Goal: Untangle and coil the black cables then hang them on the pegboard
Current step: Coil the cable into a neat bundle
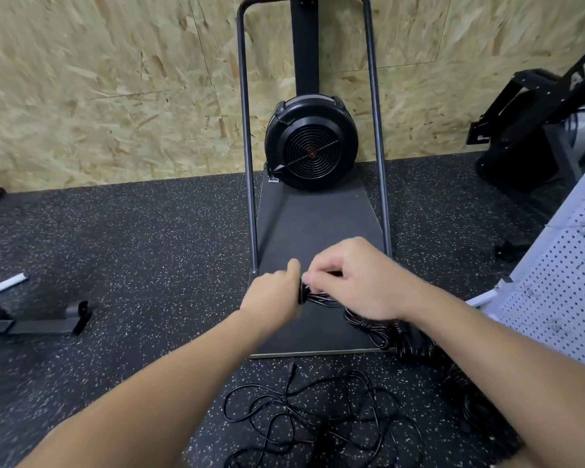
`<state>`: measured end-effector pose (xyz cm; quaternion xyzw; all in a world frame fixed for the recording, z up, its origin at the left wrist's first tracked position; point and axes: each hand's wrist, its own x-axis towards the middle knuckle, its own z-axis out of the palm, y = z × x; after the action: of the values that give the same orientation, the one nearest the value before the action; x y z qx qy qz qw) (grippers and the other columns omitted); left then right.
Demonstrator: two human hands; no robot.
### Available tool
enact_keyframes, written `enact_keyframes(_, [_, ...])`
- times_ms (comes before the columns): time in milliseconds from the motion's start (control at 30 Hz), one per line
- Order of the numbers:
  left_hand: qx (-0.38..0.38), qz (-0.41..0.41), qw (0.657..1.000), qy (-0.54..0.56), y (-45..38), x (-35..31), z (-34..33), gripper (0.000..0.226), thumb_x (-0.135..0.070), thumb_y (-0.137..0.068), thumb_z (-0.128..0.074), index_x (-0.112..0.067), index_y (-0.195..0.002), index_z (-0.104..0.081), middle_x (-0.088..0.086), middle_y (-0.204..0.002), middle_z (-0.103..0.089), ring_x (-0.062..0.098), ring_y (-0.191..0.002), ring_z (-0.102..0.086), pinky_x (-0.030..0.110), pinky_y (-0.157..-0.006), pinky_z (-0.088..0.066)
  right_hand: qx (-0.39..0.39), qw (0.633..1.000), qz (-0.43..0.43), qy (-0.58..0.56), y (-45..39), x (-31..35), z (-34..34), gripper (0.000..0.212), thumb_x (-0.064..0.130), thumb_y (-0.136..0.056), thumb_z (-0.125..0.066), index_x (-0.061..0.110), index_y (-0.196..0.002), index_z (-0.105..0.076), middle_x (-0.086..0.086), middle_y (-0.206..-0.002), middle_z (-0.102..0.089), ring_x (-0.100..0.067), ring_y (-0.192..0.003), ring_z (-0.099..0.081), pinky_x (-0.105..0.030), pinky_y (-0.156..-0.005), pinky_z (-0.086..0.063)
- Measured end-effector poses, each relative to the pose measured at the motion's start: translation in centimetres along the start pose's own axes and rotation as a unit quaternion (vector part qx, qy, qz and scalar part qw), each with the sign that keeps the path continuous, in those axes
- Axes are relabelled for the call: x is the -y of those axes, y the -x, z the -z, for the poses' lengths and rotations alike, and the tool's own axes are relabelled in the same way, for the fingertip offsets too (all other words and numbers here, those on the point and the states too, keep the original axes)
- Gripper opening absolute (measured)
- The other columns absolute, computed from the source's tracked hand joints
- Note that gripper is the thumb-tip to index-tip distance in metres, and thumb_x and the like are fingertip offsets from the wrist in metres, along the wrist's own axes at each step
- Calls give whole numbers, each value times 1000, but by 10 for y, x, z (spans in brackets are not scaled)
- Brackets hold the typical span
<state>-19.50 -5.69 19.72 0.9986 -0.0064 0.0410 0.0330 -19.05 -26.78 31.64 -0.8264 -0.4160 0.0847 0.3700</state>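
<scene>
Centrally, hands: two bare forearms reached forward from the near edge and met over a dark platform.
Left hand [277, 292]: fingers curled around one end of a bundled black cable [318, 296], thumb raised.
Right hand [358, 278]: fingers bent down, pinching the same bundle from above, just right of the left hand.
Cable bundle: several strands gathered side by side between the two hands, held just above the platform; a coiled mass [402, 336] trailed from it to the near right.
Loose cable [321, 417]: thin black loops lay tangled on the speckled rubber floor [132, 248], nearest the viewer.
Pegboard [561, 288]: white, perforated, leaning at the right edge.
Fan machine [311, 143]: black round fan housing at the platform's far end, against a chipboard wall [98, 79].
Platform [318, 224]: flat, dark, framed by two upright metal tubes.
</scene>
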Motion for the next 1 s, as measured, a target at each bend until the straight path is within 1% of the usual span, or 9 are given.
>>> enact_keyframes(233, [5, -146, 989, -32, 22, -27, 8, 42, -45, -94, -66, -16, -115, -45, 11, -98, -76, 45, -89, -72, 42, -66, -40, -119, 985, -79, -95, -11, -52, 20, 37, 35, -105, -71, 16, -74, -77, -8, -57, -48, -15, -55, -36, -34, -59, -30])
enact_keyframes(367, [-40, -231, 972, 23, 34, -30, 6, 36, -43, -92, -65, -17, -109, -47, 5, -88, -73, 42, -77, -70, 40, -60, -37, -111, 980, -118, -115, -13, -74, 19, 31, 42, -101, -76, 21, -80, -83, -22, -66, -59, -20, -62, -45, -35, -65, -37])
enact_keyframes(467, [-90, -247, 962, 74, 37, -25, 11, 35, -40, -87, -67, -22, -95, -38, 2, -74, -66, 39, -63, -63, 36, -54, -31, -110, 971, -151, -146, -12, -88, 20, 27, 44, -97, -80, 22, -82, -85, -10, -63, -59, -20, -65, -47, -35, -70, -40])
enact_keyframes(567, [-123, -268, 951, 93, 37, -22, 21, 32, -42, -87, -62, -20, -93, -39, -1, -72, -60, 34, -60, -57, 35, -53, -28, -109, 965, -170, -167, -10, -93, 19, 28, 40, -94, -85, 16, -79, -84, -3, -60, -57, -19, -55, -40, -29, -59, -34])
enact_keyframes(667, [-126, -253, 950, 132, 36, -19, 29, 36, -41, -89, -68, -15, -108, -52, -3, -78, -66, 30, -68, -63, 39, -55, -41, -99, 961, -203, -161, -6, -100, 14, 33, 45, -89, -89, 15, -77, -83, -6, -63, -65, -19, -50, -44, -27, -51, -34])
enact_keyframes(767, [-99, -189, 953, 213, 37, -16, 44, 55, -38, -87, -78, -28, -131, -47, -7, -87, -72, 22, -75, -68, 38, -67, -51, -87, 955, -235, -158, -3, -112, 5, 38, 41, -84, -93, 8, -71, -78, -14, -67, -69, -18, -59, -56, -30, -62, -46])
enact_keyframes(833, [-100, -151, 951, 249, 36, -14, 51, 52, -33, -84, -80, -33, -127, -50, -9, -85, -71, 17, -74, -66, 37, -70, -53, -77, 957, -235, -153, -3, -118, -3, 33, 12, -85, -81, 1, -60, -61, -12, -62, -53, -18, -61, -44, -38, -64, -40])
enact_keyframes(900, [-120, -120, 947, 272, 31, -11, 52, 40, -26, -83, -80, -30, -114, -55, -10, -77, -65, 14, -68, -57, 39, -68, -53, -70, 957, -233, -155, -1, -117, -7, 42, -10, -89, -63, 10, -53, -57, -8, -59, -48, -16, -57, -41, -36, -61, -35])
enact_keyframes(1000, [-128, -45, 947, 292, 21, -4, 48, 33, -22, -81, -78, -29, -105, -56, -9, -70, -60, 21, -66, -53, 42, -67, -55, -19, 962, -230, -144, 3, -105, -13, 38, 23, -108, -65, 18, -72, -76, 0, -62, -58, -17, -55, -44, -30, -53, -37])
